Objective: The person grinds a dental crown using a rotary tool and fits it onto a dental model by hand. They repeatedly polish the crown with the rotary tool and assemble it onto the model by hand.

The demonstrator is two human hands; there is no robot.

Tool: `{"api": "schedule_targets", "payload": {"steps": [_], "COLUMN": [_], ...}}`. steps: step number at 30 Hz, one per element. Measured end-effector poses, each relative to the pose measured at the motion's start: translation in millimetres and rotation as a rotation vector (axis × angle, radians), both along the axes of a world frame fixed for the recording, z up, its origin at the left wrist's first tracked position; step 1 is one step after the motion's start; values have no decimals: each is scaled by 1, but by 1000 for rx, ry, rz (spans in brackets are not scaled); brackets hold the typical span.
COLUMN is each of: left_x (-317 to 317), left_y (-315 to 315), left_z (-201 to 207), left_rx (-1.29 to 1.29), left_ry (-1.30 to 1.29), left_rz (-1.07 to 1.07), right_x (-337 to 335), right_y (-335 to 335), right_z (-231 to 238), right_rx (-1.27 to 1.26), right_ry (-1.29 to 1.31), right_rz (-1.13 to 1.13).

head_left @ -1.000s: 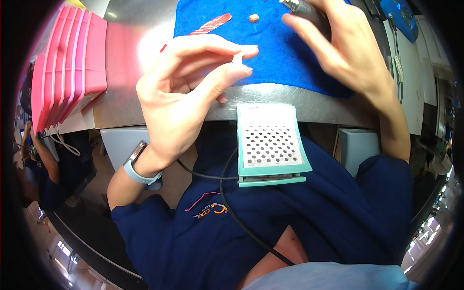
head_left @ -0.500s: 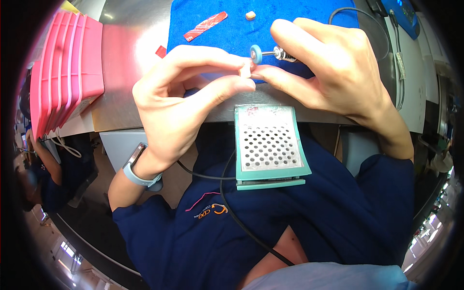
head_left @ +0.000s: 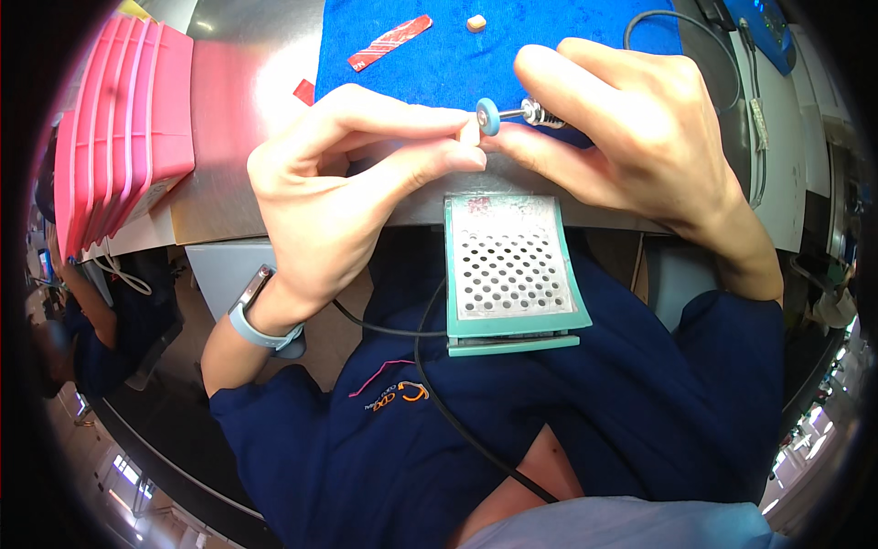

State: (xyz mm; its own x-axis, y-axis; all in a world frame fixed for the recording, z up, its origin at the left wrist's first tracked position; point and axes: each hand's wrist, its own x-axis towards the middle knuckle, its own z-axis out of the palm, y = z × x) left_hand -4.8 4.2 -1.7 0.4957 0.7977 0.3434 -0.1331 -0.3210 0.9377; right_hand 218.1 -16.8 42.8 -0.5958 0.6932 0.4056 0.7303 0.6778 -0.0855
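Note:
Between the thumb and forefinger of my left hand [head_left: 334, 188] is a small cream dental crown [head_left: 469, 133], pinched upright near the towel's front edge. My right hand [head_left: 649, 137] is wrapped round a rotary handpiece [head_left: 540, 113], whose metal nose shows while its body is hidden by the fingers. A blue polishing wheel [head_left: 488, 117] on its thin shank is at the crown's upper right side; whether they touch I cannot tell. The right thumb reaches close to the crown. Another cream crown [head_left: 476, 24] lies on the blue towel [head_left: 430, 78] beyond my hands.
Red printed strip [head_left: 390, 43] on the towel, with a smaller red scrap [head_left: 305, 91] at its left edge. Pink stacked trays [head_left: 128, 137] stand at left. Below my hands is a green-framed perforated suction plate [head_left: 512, 265]. A black cable [head_left: 640, 16] curves at right towards a blue unit [head_left: 768, 32].
The blue wheel has shifted slightly down and right and is turned more face-on. The crown is tilted a little differently in my left fingers. Both grips stay the same.

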Motion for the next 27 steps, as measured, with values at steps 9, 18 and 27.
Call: {"api": "schedule_targets", "payload": {"steps": [9, 18, 27], "left_x": [0, 0, 0], "left_y": [0, 0, 1], "left_z": [-1, -3, -1], "left_rx": [1, 36, 36], "left_ry": [-12, -3, -7], "left_rz": [-3, -10, -24], "right_x": [1, 3, 5], "right_y": [1, -1, 0], "right_z": [-1, 2, -1], "right_rx": [15, 0, 68], "right_ry": [12, -38, 0], "right_rz": [7, 3, 53]}}
